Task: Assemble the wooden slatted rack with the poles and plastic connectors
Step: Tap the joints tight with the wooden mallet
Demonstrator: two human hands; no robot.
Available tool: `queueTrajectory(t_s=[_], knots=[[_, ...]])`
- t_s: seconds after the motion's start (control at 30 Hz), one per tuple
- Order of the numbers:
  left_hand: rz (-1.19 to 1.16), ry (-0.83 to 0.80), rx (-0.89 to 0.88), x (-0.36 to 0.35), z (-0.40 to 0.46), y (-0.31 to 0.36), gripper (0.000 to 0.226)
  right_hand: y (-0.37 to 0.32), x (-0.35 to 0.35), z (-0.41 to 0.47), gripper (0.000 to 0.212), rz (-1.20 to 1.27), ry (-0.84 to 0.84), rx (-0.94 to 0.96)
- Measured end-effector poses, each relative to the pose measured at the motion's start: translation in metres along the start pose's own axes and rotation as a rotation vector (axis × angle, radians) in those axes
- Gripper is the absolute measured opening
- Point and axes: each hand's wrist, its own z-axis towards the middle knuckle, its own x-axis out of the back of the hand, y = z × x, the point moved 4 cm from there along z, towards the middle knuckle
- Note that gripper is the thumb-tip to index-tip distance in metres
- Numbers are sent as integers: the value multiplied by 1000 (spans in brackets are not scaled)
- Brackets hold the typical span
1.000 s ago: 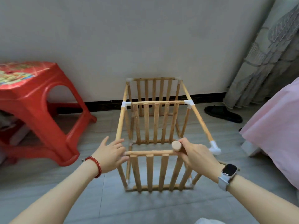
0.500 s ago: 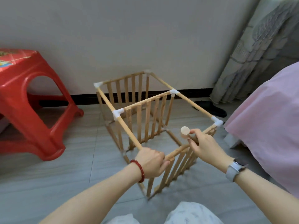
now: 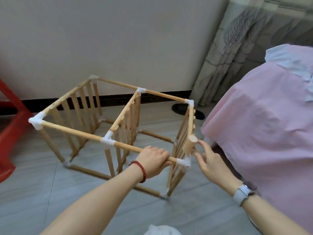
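Left hand (image 3: 153, 160) grips the rack's (image 3: 105, 126) near pole; right hand (image 3: 210, 161), fingers now loose, has released the short pole (image 3: 190, 144) standing just above the corner connector (image 3: 183, 162) between them, apparently seated.

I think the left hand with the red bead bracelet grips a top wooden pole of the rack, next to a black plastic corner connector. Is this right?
Not quite: the head view shows the plastic corner connector is white, not black. The left hand with the red bead bracelet does grip the top wooden pole beside it.
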Motion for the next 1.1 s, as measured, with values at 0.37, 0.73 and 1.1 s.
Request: queueTrajectory(t_s=[0.37, 0.73, 1.1], knots=[[-12, -57, 145, -3, 23, 9, 32, -9, 22, -18, 8, 66, 194, -69], [17, -78, 190, -6, 29, 16, 32, 20, 8, -68, 22, -159, 90, -250], [-1, -103, 195, -8, 31, 13, 32, 11, 22, -29, 13, 150, 115, -159]])
